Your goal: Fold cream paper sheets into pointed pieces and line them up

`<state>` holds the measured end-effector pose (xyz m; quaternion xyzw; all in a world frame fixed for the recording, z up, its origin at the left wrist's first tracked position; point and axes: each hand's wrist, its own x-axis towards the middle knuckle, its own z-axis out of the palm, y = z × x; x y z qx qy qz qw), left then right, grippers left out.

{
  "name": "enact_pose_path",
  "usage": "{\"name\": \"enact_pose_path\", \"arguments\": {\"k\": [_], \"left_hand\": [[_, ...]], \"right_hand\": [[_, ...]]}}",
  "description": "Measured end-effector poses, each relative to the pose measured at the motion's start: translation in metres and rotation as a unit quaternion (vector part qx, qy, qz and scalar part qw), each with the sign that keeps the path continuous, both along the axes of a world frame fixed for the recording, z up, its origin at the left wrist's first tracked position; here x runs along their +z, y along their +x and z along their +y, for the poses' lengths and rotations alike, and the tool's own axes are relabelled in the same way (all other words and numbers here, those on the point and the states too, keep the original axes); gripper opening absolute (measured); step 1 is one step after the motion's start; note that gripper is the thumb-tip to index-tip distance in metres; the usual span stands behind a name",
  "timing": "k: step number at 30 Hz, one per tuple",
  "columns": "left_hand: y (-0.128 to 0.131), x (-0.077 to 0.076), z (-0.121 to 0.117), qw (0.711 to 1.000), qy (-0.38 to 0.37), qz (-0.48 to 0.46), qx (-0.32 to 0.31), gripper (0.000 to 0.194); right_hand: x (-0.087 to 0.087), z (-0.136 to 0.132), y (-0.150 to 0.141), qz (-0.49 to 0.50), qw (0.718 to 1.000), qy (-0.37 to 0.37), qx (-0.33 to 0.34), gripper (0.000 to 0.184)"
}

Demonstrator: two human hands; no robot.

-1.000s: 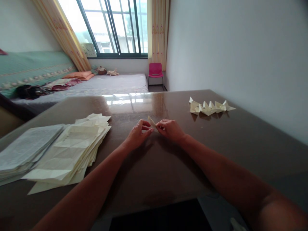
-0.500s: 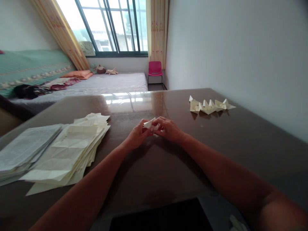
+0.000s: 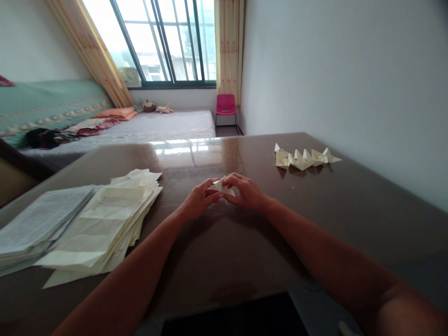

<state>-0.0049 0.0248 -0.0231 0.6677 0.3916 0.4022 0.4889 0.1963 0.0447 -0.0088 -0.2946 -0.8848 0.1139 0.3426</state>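
Note:
Between my two hands, over the middle of the table, is a small cream folded paper boat (image 3: 224,187) with a raised point at its centre. My left hand (image 3: 201,198) grips its left end between thumb and fingers. On the other side my right hand (image 3: 244,190) pinches the right end, its fingers hiding part of the folds. Several finished-looking folded paper boats (image 3: 303,160) stand in a cluster at the far right of the table.
To the left lies a stack of creased cream paper sheets (image 3: 108,221), beside a pile of greyish printed sheets (image 3: 42,217). The brown glossy table (image 3: 210,261) reflects the window. Beyond it are a bed (image 3: 182,122) and a pink chair (image 3: 226,105); a white wall (image 3: 336,84) runs along the right.
The paper boat has opened out between my hands, and more of its side and centre point shows. The whole view has shifted slightly downward in the frame.

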Motion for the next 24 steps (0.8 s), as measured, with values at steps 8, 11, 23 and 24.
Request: {"name": "enact_pose_path", "arguments": {"k": [8, 11, 23, 24], "left_hand": [[-0.002, 0.004, -0.002, 1.0, 0.001, -0.006, -0.024, 0.03], [-0.002, 0.005, -0.003, 0.999, 0.002, -0.003, -0.033, 0.032], [0.001, 0.015, -0.01, 0.997, -0.051, -0.032, -0.049, 0.03], [0.001, 0.016, -0.011, 0.996, -0.058, -0.034, -0.052, 0.03]], "right_hand": [[0.0, -0.001, -0.001, 0.027, 0.998, -0.045, 0.018, 0.019], [0.001, -0.001, -0.001, 0.04, 0.997, -0.068, 0.019, 0.022], [-0.005, 0.003, -0.002, 0.088, 0.984, -0.153, 0.02, 0.032], [-0.006, 0.003, -0.002, 0.088, 0.984, -0.157, 0.018, 0.033]]}}
